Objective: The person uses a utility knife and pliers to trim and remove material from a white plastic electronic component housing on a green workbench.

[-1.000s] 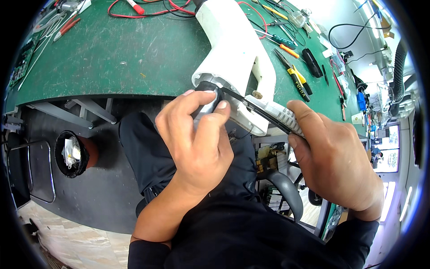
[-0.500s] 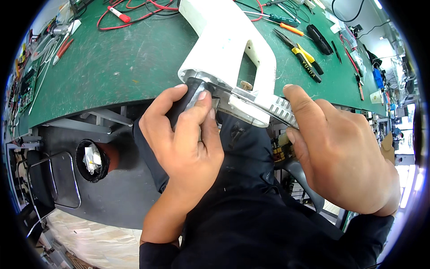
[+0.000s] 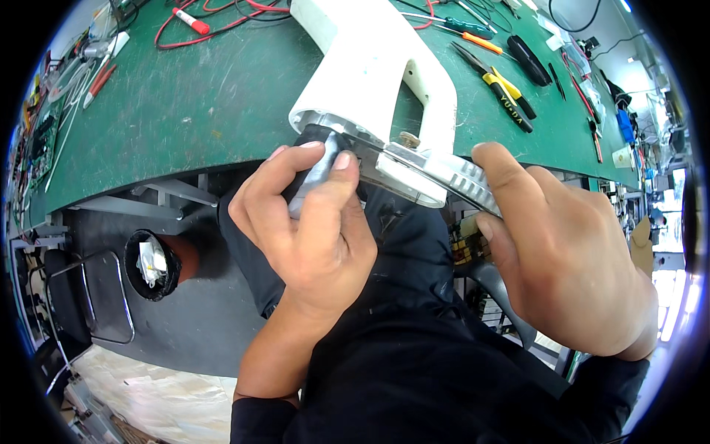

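Note:
A white plastic housing with a loop handle [image 3: 355, 81] lies over the bench's front edge, its open end toward me. Out of that end sticks a dark cylinder with a grey, shiny strip [image 3: 316, 177] along it. My left hand [image 3: 310, 229] is closed round the cylinder, with thumb and fingertips on the strip near the housing's rim. In my right hand [image 3: 562, 251] is a utility knife [image 3: 466, 181] with a ribbed grey grip. Its thin front end points left, close to the cylinder and my left fingertips. The exact contact at the tip is hard to see.
On the green bench [image 3: 222, 111] lie yellow-and-black pliers [image 3: 499, 92], screwdrivers [image 3: 466, 29], a black case [image 3: 529, 61], and a red-capped marker [image 3: 191, 21] among red leads. Below left stands a lined waste bin [image 3: 151, 263], beside a metal-framed chair [image 3: 89, 296].
My left fingers have shifted over the cylinder, and more of the grey strip shows between them. The housing has moved slightly left. The right hand has barely moved, still holding the knife.

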Demonstrator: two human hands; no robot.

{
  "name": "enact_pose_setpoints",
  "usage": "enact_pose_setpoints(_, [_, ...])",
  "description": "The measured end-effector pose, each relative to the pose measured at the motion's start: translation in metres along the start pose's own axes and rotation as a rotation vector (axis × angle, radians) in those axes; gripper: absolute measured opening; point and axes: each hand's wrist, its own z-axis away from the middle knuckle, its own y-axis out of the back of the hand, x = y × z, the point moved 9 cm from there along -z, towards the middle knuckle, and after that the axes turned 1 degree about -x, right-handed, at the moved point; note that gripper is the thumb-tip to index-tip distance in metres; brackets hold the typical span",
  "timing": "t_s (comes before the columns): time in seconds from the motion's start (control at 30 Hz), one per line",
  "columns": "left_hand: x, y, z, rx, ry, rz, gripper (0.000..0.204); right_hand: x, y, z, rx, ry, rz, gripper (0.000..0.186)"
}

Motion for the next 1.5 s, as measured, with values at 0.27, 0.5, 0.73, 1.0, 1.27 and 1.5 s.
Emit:
enact_pose_setpoints(0.27, [0.0,0.0,-0.001,0.01,-0.04,0.002,0.027,-0.001,0.002,-0.002,-0.025,0.007,0.001,0.052])
enact_pose_setpoints(0.5, [0.001,0.0,0.0,-0.011,-0.028,0.011,0.026,-0.006,0.0,0.003,0.02,-0.019,0.053,0.057])
enact_pose_setpoints(0.73, [-0.001,0.001,-0.001,0.028,-0.005,0.027,0.023,-0.005,0.0,0.0,0.016,-0.061,0.034,0.058])
enact_pose_setpoints(1.0, [0.001,0.0,-0.001,-0.056,-0.017,0.019,0.022,0.0,-0.003,0.003,0.037,-0.051,-0.038,0.057])
enact_pose_setpoints(1.27, [-0.008,-0.001,-0.001,-0.136,0.055,0.044,0.018,0.012,-0.013,0.004,0.078,-0.047,-0.249,0.058])
enact_pose_setpoints(1.5, [-0.026,0.015,-0.017,-0.164,0.205,0.232,0.017,0.018,-0.016,0.007,0.1,-0.05,-0.251,0.056])
